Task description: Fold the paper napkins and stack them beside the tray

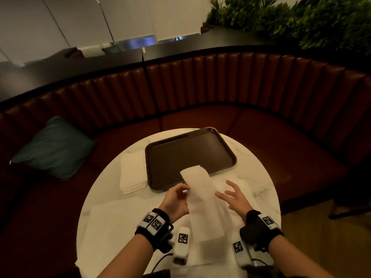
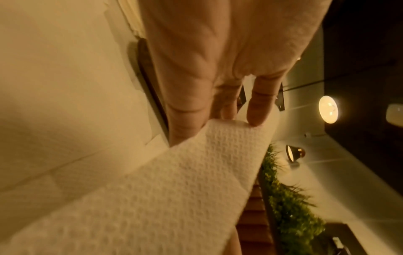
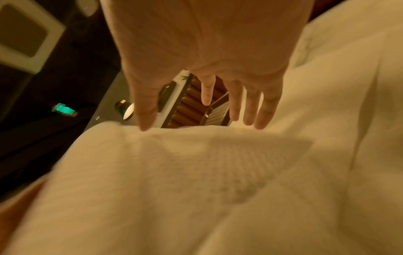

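Left hand (image 1: 177, 199) pinches a long, white (waffle-embossed) napkin (image 1: 202, 194).

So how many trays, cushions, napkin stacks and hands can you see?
Tray: 1
Cushion: 1
Napkin stack: 1
Hands: 2, left hand and right hand
Total: 5

A restaurant or café: curved leather booth (image 1: 200, 93), round marble table (image 1: 112, 189), serving tray (image 1: 188, 151).
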Demonstrator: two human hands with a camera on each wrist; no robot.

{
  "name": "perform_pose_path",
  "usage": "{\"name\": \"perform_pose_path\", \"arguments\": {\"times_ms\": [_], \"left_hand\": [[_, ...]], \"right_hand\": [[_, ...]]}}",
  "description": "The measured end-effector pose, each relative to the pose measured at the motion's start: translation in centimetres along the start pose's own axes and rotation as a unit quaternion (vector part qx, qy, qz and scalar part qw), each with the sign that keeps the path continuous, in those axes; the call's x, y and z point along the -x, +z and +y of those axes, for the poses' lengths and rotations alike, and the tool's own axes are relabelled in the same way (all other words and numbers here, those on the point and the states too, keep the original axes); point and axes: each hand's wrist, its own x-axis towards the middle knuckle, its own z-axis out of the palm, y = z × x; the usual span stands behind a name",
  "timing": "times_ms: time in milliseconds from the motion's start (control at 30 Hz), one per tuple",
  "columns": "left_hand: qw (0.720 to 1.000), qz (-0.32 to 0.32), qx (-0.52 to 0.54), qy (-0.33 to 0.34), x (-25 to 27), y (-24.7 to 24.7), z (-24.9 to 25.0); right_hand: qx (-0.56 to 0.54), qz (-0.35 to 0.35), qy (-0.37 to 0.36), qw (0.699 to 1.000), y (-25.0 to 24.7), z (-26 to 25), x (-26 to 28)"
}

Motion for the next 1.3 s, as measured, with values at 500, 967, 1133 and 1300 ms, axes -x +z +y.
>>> {"name": "perform_pose_path", "arguments": {"times_ms": [500,967,1133,1300], "left_hand": [[0.937,0.192,-0.239,0.168,1.3,-4.2,1.1],[0.945,0.083,-0.216,0.229,0.4,-1.3,1.0],[0.891,0.214,-0.342,0.209,-0.4,-5.5,0.5],[0.940,0.131,-0.283,0.139,-0.2,-7.1,0.1]], "right_hand": [[-0.036,-0.033,-0.022,0.999,2.3,-4.4,0.1],[0.027,-0.114,-0.096,0.989,7.3,-6.6,0.8],[-0.002,-0.089,-0.078,0.993,7.4,-6.9,-0.8],[-0.017,-0.104,-0.085,0.991,8.7,-7.7,-2.2]]}}
